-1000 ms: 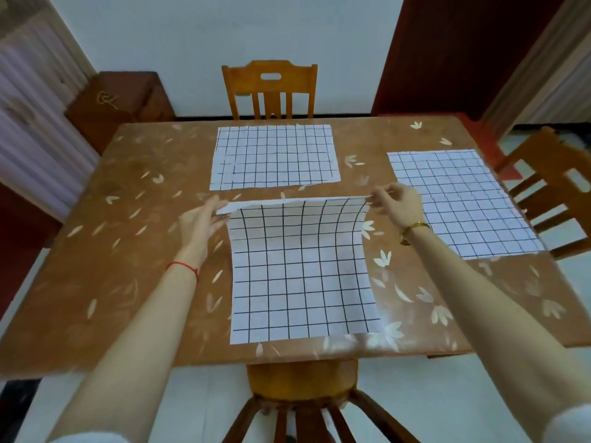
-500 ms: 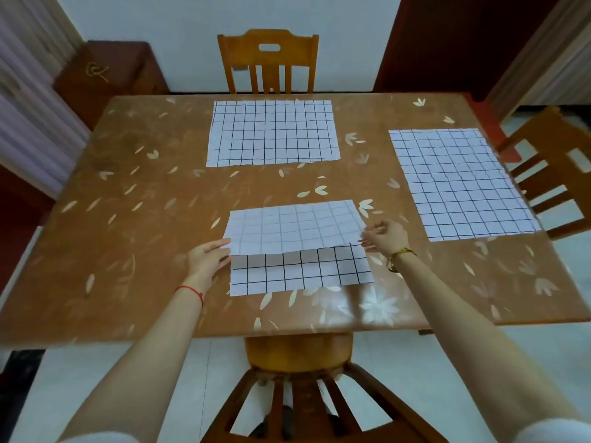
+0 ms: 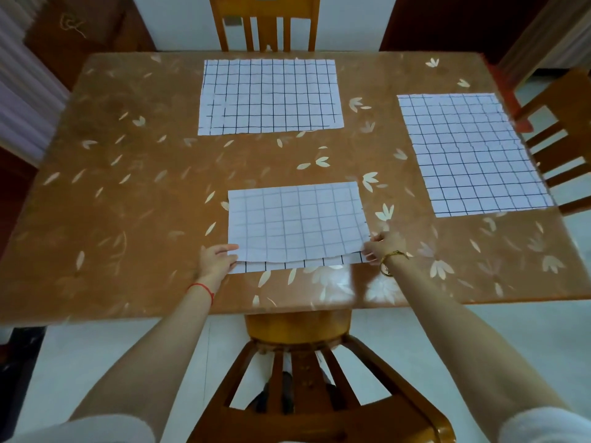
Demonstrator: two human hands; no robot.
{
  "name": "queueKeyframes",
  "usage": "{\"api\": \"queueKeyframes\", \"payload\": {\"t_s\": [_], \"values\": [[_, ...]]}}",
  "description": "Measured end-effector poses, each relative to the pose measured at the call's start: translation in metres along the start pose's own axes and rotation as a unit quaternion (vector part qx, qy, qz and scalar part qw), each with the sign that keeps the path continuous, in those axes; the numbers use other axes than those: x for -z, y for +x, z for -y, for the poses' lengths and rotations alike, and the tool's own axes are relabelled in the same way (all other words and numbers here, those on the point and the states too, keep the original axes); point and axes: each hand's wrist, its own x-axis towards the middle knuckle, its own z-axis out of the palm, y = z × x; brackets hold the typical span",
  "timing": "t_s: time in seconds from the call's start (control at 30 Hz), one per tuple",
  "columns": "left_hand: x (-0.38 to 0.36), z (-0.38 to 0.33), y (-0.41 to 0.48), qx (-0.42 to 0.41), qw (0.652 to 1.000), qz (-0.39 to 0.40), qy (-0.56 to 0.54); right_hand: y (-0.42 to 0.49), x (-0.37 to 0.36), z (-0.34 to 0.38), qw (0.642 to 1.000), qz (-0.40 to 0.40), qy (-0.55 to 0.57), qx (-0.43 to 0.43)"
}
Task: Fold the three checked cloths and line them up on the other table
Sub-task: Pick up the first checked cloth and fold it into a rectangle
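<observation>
From the head camera, the near checked cloth (image 3: 294, 222) is now folded almost in half on the brown table (image 3: 128, 203). Half a second ago a wide strip of its bottom layer showed below the top layer. Now only a thin strip shows, right between the two hands. A second ago the far edge was lifted up in the air.

The left hand (image 3: 217, 260) pinches the left corner of the top layer, thumb on top. The right hand (image 3: 383, 244) pinches the right corner the same way. The folded cloth stretches between both grips and away from them.

The second checked cloth (image 3: 270, 95) lies flat far beyond the hands. The third checked cloth (image 3: 470, 151) lies flat off to the right of the right hand.

The bottom layer is mostly hidden. Some fingertips are tucked under the cloth. The far chair (image 3: 265, 24) is cut off at the top.
</observation>
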Motion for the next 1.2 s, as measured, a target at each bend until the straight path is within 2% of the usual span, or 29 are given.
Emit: {"api": "queueKeyframes", "payload": {"t_s": [0.23, 0.47, 0.73, 0.97, 1.2], "values": [[-0.002, 0.028, 0.016, -0.017, 0.997, -0.002, 0.071, 0.008, -0.005, -0.012, 0.991, -0.053, -0.118, 0.020], [-0.003, 0.036, 0.015, -0.016, 0.995, 0.001, 0.093, 0.004, -0.011, -0.017, 0.986, -0.046, -0.157, 0.036], [0.000, 0.032, 0.003, -0.059, 0.989, -0.003, 0.137, 0.005, -0.019, -0.031, 0.977, -0.074, -0.192, 0.065], [-0.005, 0.023, -0.018, -0.104, 0.981, -0.001, 0.163, 0.016, -0.019, -0.042, 0.982, -0.080, -0.158, 0.070], [-0.011, 0.020, -0.030, -0.154, 0.958, -0.020, 0.242, 0.020, -0.020, -0.050, 0.980, -0.077, -0.168, 0.077]]}}
